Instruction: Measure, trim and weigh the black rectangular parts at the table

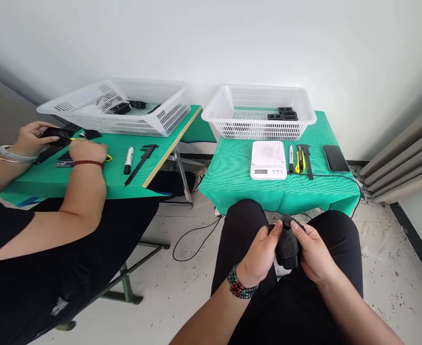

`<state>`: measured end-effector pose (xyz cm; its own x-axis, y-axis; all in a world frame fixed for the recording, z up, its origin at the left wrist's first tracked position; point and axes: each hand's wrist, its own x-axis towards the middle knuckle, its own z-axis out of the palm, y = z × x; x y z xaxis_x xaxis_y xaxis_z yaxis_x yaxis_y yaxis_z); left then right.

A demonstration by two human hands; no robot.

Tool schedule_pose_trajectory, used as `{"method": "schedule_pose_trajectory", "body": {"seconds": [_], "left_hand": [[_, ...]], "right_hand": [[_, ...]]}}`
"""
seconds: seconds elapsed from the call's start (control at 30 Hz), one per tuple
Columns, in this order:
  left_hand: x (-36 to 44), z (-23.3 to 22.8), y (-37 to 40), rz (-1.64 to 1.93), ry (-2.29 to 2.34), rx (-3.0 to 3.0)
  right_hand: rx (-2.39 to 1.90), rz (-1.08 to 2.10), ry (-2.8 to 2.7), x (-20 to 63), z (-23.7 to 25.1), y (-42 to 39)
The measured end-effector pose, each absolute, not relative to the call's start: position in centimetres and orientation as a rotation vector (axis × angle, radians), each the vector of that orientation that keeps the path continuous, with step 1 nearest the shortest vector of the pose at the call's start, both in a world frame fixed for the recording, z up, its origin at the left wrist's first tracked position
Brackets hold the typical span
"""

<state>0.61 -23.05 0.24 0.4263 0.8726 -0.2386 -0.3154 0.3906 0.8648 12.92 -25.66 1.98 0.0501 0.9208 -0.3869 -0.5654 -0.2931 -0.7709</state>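
Over my lap, a black part with a rough, grainy surface (288, 244) is held between both hands. My left hand (264, 251) grips its left side, thumb pressed on the top. On the opposite side my right hand (313, 247) closes round it, its thumb also near the upper end. A small pointed black piece sticks up between the thumbs; whether it is separate I cannot tell. Beyond my knees, on the green-covered table (228, 165), are a white digital scale (268, 160), a marker (291, 158), a yellow utility knife (299, 159) and a black caliper (308, 160).
A white basket (259, 128) with several black parts (283, 115) stands at the table's back. A phone (336, 158) lies at right. To my left, a co-worker's hands (87, 151) handle a black part beside another basket (142, 122). A cable loop (193, 258) and black scraps lie on the floor.
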Motion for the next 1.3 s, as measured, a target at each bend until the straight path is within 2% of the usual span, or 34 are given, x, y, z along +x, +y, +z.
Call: {"method": "schedule_pose_trajectory", "body": {"seconds": [0.2, 0.57, 0.73, 1.03, 1.3], "left_hand": [[1.0, 0.0, -23.5, 0.934, 0.876, 0.685], [0.7, 2.1, -23.6, 0.920, 0.713, 0.504], [1.3, 1.0, -24.3, 1.060, 0.882, 0.430], [1.3, 0.9, -24.1, 1.017, 0.788, 0.584], [1.8, 0.3, -24.5, 0.999, 0.699, 0.713]], "right_hand": [[-1.063, 1.549, -0.504, 13.0, 1.5, -25.8], [-1.006, 1.521, -0.499, 13.7, 0.8, -26.0], [-0.920, 1.525, -0.537, 13.1, 0.4, -27.0], [-0.861, 1.635, -0.589, 14.4, -1.7, -28.3], [-1.016, 1.425, -0.393, 13.6, 0.0, -26.2]]}}
